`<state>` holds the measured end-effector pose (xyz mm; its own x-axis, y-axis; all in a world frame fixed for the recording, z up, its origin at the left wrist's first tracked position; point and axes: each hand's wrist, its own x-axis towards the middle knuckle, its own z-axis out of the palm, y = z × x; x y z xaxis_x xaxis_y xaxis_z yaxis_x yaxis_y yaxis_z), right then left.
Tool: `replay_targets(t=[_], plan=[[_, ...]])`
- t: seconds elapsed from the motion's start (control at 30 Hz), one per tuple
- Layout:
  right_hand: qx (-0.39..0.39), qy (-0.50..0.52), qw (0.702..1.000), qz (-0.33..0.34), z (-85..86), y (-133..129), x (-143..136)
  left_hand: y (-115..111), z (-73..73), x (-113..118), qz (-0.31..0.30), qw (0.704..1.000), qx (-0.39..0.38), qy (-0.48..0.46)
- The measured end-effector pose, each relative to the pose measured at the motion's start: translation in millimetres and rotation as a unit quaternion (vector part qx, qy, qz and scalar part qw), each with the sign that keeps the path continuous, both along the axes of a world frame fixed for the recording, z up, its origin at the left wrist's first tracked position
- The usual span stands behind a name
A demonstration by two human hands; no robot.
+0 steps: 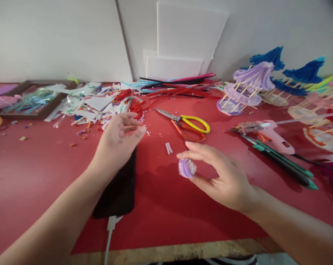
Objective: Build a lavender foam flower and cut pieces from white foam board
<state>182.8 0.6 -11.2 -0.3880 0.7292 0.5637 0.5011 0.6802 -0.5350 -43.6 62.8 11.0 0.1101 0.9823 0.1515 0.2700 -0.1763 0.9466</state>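
Observation:
Between the thumb and fingers of my right hand (pixel 224 176) is a small purple and white ruffled piece (pixel 187 168), held just above the red table. My left hand (pixel 121 138) hovers empty over a dark phone (pixel 116 189), its fingers loosely apart. A pair of scissors (pixel 183 123) with one yellow and one orange handle lies beyond my right hand. Two small pale lilac strips (pixel 169 148) lie on the table between my hands.
A pink glue gun (pixel 277 136) and a green-black utility knife (pixel 279 160) lie at right. Small carousel-like models (pixel 249 88) stand behind them. Scraps (pixel 97 103), pipe cleaners (pixel 180 86), a brown frame (pixel 42 110) and white boards (pixel 188 33) line the back. A white cable (pixel 109 235) leaves the phone.

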Motion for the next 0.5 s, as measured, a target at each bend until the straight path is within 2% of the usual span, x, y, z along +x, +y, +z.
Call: replay_targets(t=[0.03, 0.07, 0.13, 0.2, 0.33, 0.5], plan=[[0.004, -0.004, 1.0, 0.002, 0.8, 0, 0, -6, 2.1, 5, -0.03, 0.999, -0.03, -0.007], [0.006, -0.008, 1.0, 0.003, 1.8, 0, 1, -13, 3.8, 10, -0.079, 0.992, -0.091, -0.048], [0.011, -0.015, 1.0, 0.005, 3.3, 1, 2, -25, 5.1, 19, -0.179, 0.955, -0.206, -0.119], [0.02, -0.015, 1.0, 0.012, 4.1, 2, 2, -34, 3.5, 26, -0.225, 0.918, -0.277, -0.17], [0.037, -0.022, 0.999, 0.016, 4.6, 3, 1, -39, -2.9, 30, -0.226, 0.88, -0.351, -0.227], [0.028, -0.007, 0.999, 0.027, 7.7, 4, 0, -38, -5.3, 28, -0.208, 0.852, -0.385, -0.289]])
